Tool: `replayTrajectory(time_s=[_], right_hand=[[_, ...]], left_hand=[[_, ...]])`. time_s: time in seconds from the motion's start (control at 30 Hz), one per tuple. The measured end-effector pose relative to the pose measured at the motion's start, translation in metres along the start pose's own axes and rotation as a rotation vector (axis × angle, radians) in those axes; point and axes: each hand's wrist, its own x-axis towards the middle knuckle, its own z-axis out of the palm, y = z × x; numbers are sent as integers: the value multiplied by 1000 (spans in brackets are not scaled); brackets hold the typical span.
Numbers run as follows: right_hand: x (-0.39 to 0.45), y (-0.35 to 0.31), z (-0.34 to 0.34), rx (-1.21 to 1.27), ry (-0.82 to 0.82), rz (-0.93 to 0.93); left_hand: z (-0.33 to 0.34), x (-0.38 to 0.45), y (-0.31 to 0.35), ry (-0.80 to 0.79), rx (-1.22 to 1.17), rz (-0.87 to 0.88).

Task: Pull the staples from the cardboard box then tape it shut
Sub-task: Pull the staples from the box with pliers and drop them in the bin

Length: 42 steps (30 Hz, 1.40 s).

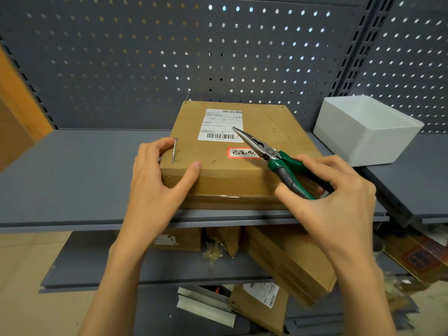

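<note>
On the shelf (72,170) sits the box (242,166). Left hand (157,187) grips its 9 o'clock corner, fingers curled beside an upright nail (174,151). Right hand (332,197) clasps pliers (271,156), tips closed, pointing to 10 o'clock; the nail lies toward 9 o'clock from them.

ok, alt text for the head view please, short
A person's right hand holds green-handled needle-nose pliers over a cardboard box on a grey shelf, while the left hand grips the box's near-left corner beside an upright nail. A second nail stands at the far-left corner; a white bin sits to the right.
</note>
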Motion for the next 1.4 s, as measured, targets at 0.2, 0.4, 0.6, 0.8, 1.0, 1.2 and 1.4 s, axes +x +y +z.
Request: replayTrajectory(time_s=[0.2,0.4,0.6,0.8,1.0,1.2,1.4], right_hand=[[15,8,-11,-12,50,8],[39,28,-32,-117,158,133],[56,50,-50,-208,247,306],[65,63,-58,-246,279,395],[74,71,-56,-273,284,428],[83,77,-55,-286,330,490],[86,88,-54,-334,327,518]], left_hand=[[5,5,3,42,1,-8],[6,10,-3,73,-125,-20],[11,12,-6,72,-152,-15],[16,13,-2,63,-165,-4],[26,14,6,51,-142,7],[35,16,8,39,-118,25],[44,12,7,103,-164,30]])
